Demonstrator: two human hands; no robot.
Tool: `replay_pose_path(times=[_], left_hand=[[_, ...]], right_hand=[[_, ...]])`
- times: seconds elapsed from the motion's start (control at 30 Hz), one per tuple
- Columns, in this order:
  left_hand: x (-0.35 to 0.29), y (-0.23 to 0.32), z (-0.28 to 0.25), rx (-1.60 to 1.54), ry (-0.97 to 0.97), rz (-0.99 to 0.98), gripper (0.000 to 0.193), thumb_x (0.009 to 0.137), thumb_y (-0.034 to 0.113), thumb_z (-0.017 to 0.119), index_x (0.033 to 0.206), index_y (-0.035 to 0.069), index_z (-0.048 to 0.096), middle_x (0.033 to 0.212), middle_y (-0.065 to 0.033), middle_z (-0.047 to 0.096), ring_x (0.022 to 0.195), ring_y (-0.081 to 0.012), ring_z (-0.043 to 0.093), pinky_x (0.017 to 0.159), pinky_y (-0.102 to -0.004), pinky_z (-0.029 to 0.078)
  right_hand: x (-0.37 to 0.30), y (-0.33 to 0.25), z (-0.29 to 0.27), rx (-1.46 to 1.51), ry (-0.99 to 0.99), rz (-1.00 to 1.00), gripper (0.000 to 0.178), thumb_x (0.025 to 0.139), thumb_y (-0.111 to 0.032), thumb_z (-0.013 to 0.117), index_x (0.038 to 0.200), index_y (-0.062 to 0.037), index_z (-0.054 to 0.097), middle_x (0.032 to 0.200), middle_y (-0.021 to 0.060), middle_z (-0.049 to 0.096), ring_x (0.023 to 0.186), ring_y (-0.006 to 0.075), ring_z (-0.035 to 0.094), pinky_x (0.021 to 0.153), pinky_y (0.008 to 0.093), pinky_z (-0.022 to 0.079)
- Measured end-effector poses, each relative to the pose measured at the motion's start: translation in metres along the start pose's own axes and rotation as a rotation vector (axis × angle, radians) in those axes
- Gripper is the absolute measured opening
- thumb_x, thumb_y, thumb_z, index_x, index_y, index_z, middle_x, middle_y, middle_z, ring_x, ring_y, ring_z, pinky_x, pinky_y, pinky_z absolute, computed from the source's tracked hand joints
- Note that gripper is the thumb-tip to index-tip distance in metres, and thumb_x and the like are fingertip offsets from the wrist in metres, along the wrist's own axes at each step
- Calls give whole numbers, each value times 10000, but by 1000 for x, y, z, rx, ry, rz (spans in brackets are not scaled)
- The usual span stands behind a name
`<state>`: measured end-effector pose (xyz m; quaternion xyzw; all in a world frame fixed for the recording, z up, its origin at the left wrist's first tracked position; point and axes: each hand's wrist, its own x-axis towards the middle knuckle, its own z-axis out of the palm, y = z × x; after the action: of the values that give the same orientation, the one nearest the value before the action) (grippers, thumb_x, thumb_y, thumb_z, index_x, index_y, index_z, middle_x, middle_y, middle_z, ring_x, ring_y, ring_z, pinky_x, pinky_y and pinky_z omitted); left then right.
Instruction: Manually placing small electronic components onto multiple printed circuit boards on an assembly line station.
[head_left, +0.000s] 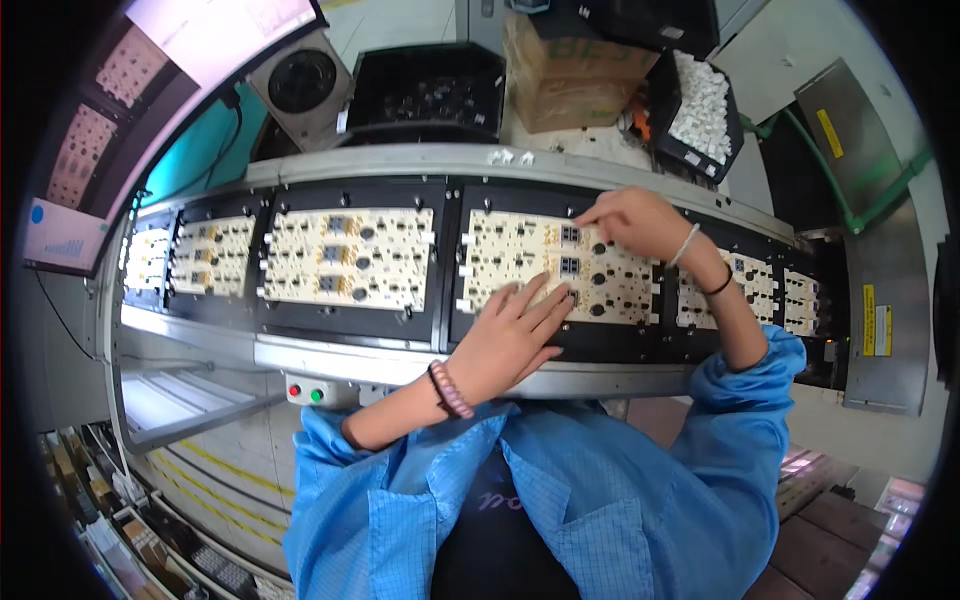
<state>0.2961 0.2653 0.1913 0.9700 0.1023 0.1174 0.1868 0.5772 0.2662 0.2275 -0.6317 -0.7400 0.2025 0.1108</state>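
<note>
In front of me lies a cream circuit board (pixel 515 235) in a black carrier frame (pixel 453 300). It bears black square-windowed parts, round black parts and white connectors. My left hand (pixel 510 338) rests over the board's near edge, its fingers stretched and spread, their tips near the lowest square-windowed part. Coming in from the right, my right hand (pixel 645 225) reaches over the far side of the board. Its index finger points left beside the topmost square-windowed part (pixel 571 234), while the other fingers are partly bent. I see nothing held in either hand.
More boards in carriers, such as one board (pixel 350 260) on the left, line the conveyor rail (pixel 330 355). Beyond are a black bin (pixel 430 90), a cardboard box (pixel 580 85) and a bin of white parts (pixel 700 110). A monitor (pixel 120 110) stands left; a button box (pixel 318 392) sits near.
</note>
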Motion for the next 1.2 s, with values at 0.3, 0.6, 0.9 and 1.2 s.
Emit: replay_pose_path(times=[0.3,0.6,0.9,1.2], left_hand=[[-70,-36,-68,-57,148,-264,483,904,160,626,1354,30,508,1466,-158,448,1371,-370,393,1092,-450,344],[-112,-40,-73,-176,126,-315,423,901,162,636,1301,49,559,1424,-164,486,1339,-358,438,1085,-445,364],[-49,-118,-118,-103,102,-107,310,919,134,600,1211,32,587,1326,-166,548,1243,-343,518,1063,-438,412],[77,-316,-83,255,-109,-382,309,840,247,632,1002,-9,690,1021,-225,681,987,-390,654,883,-436,533]], right_hand=[[22,230,-79,-642,599,621,524,865,-288,662,1298,-56,480,1222,222,504,1107,417,526,876,485,504],[58,255,-67,-677,780,529,311,843,-175,625,1122,-73,534,1071,181,533,1010,372,562,819,446,527],[55,252,-72,-644,760,560,267,875,-216,573,1048,-37,477,1026,184,569,1021,395,581,790,492,534],[48,270,-54,-624,757,513,197,906,-205,564,1012,-40,548,1008,207,597,992,411,592,809,510,495]])
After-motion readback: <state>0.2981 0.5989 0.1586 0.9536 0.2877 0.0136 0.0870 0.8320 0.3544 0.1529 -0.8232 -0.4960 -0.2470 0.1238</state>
